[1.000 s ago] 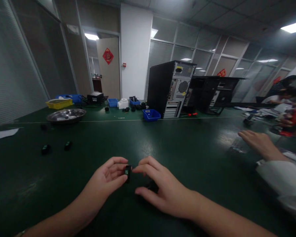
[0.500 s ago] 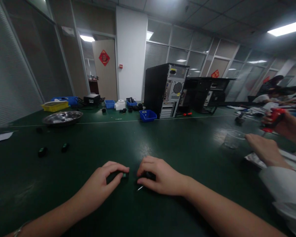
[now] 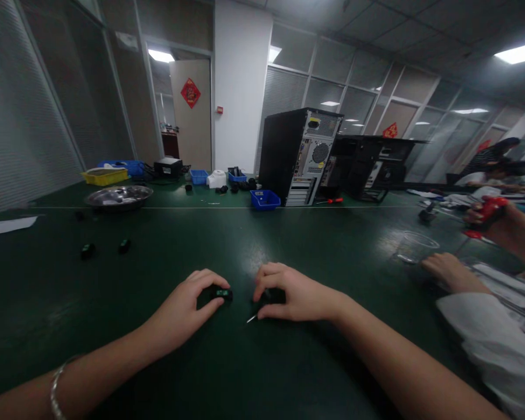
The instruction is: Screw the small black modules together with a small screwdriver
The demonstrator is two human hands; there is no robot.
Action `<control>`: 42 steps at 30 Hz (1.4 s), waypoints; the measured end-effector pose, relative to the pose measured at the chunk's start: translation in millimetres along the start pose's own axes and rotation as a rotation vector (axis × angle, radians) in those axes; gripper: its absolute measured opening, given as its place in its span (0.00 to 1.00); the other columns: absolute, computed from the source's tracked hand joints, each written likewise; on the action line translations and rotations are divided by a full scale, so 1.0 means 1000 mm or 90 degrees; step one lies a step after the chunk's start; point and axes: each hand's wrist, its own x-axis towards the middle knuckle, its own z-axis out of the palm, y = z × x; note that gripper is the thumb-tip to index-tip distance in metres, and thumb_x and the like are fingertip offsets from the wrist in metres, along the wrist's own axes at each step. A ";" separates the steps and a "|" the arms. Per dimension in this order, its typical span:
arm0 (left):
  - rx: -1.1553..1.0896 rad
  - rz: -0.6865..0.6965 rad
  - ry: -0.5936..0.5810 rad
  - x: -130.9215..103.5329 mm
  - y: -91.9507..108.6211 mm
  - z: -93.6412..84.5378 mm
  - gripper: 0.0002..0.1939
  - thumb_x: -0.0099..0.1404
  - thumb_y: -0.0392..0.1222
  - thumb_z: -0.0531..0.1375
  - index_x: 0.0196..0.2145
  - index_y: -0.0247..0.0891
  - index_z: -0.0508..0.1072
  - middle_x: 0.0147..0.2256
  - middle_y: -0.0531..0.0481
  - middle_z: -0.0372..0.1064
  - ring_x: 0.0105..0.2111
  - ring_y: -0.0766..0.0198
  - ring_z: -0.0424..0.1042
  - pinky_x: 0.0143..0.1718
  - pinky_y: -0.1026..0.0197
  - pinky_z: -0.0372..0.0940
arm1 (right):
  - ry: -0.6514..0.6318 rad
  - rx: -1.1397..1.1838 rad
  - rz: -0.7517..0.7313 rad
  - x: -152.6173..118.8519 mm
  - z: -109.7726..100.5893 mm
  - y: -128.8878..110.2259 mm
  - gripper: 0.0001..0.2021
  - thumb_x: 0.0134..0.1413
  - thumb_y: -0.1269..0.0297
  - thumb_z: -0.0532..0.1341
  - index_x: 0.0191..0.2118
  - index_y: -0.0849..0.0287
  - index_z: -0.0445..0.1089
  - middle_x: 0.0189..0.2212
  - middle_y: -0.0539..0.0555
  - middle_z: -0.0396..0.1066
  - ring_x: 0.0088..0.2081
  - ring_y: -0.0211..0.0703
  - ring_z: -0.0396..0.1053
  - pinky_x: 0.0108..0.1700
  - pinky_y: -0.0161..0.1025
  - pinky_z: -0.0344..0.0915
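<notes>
Left fingers: left hand (image 3: 195,300), lower centre, thumb and forefinger narrowly pinching a small black part (image 3: 224,294) on the tabletop.
Right fingers: right hand (image 3: 291,294), curled round a mostly hidden dark tool, metal tip (image 3: 251,318) out.
Risk: light pinch, smooth surface: part could skid, tip nick the thumb.
Tabletop: dark green (image 3: 179,239); similar parts (image 3: 87,251) at left.
Room: computer tower (image 3: 282,157) upper centre, glass partitions (image 3: 361,105) beyond.

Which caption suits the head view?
Left hand pinches a small black part at a green table; right hand curls over a dark object, metal tip showing.
</notes>
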 end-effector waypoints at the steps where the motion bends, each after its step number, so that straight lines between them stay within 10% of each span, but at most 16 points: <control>1: 0.003 0.009 0.000 0.000 0.000 0.000 0.11 0.68 0.39 0.59 0.46 0.43 0.77 0.47 0.47 0.72 0.49 0.51 0.69 0.51 0.51 0.63 | -0.006 0.006 -0.001 0.000 0.001 0.000 0.08 0.56 0.63 0.70 0.40 0.57 0.76 0.41 0.52 0.72 0.43 0.45 0.70 0.49 0.43 0.64; 42: 0.022 0.026 0.007 -0.002 0.003 0.001 0.09 0.65 0.34 0.59 0.41 0.42 0.77 0.40 0.49 0.73 0.43 0.53 0.68 0.44 0.55 0.61 | 0.096 0.004 0.066 0.009 0.034 -0.015 0.10 0.53 0.76 0.62 0.39 0.56 0.66 0.38 0.53 0.68 0.40 0.47 0.67 0.41 0.41 0.64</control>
